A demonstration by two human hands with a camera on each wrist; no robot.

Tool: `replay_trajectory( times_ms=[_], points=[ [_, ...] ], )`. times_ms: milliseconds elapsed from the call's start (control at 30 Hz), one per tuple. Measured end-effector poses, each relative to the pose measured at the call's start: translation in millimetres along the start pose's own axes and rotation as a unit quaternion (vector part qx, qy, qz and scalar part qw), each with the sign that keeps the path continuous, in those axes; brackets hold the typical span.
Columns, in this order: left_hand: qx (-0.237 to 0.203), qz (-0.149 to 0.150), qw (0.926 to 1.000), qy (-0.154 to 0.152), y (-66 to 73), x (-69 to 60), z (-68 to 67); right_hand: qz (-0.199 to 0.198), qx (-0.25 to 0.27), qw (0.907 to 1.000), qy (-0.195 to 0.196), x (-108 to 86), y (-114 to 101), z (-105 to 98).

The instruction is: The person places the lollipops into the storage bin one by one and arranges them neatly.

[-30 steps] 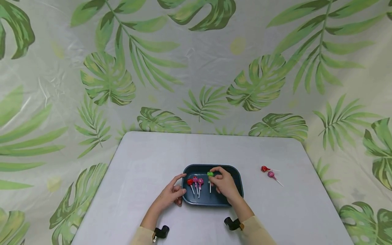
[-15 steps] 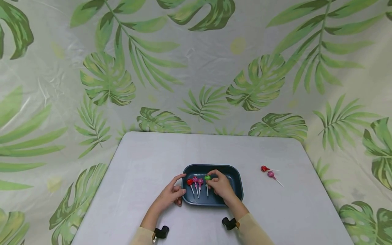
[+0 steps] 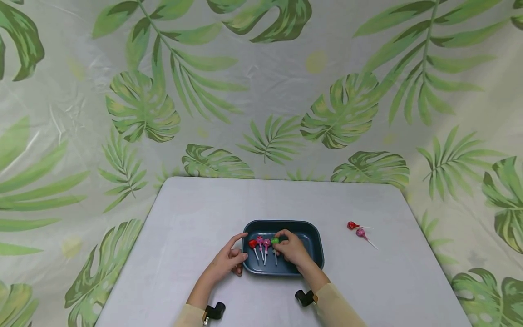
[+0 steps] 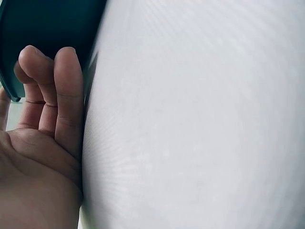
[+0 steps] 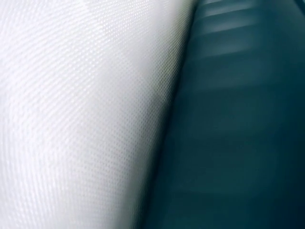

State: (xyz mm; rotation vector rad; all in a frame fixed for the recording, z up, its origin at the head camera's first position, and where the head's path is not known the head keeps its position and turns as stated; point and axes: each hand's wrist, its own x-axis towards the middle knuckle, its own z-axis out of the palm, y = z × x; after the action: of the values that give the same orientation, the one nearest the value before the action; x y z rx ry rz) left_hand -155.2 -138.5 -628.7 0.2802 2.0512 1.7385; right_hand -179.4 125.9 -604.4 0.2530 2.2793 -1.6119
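Note:
Over the dark blue tray (image 3: 286,274), my right hand (image 3: 295,250) pinches a green lollipop (image 3: 275,240) by its head, with the white stick pointing toward me. Just left of it inside the tray lie a red lollipop (image 3: 253,244) and two pink-purple ones (image 3: 267,243), heads away from me. My left hand (image 3: 225,261) touches the tray's left side, index finger and thumb spread along the rim. The left wrist view shows this hand's (image 4: 45,119) loosely bent fingers beside the tray wall (image 4: 47,21). In the right wrist view the tray wall (image 5: 228,143) shows, but no hand.
Right of the tray, a red lollipop (image 3: 352,225) and a pink one (image 3: 361,233) lie close together on the white table (image 3: 196,204). A leaf-patterned cloth (image 3: 265,91) hangs behind the table.
My right hand has moved left and slightly toward me with the green lollipop, bringing it beside the others in the tray. My left hand has stayed at the rim.

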Motion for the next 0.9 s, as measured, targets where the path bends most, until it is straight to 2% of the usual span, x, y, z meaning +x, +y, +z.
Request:
replay_trajectory(
  times_ms=[500,900],
  points=[
    [-0.002,0.000,1.0000,0.000,-1.6,0.5,-1.0,0.006,0.010,0.9999,-0.010,-1.3,0.9,2.4],
    [-0.004,0.002,1.0000,-0.002,-2.1,0.8,-0.8,0.001,0.014,0.9999,0.002,-1.9,-1.0,0.2]
  ],
)
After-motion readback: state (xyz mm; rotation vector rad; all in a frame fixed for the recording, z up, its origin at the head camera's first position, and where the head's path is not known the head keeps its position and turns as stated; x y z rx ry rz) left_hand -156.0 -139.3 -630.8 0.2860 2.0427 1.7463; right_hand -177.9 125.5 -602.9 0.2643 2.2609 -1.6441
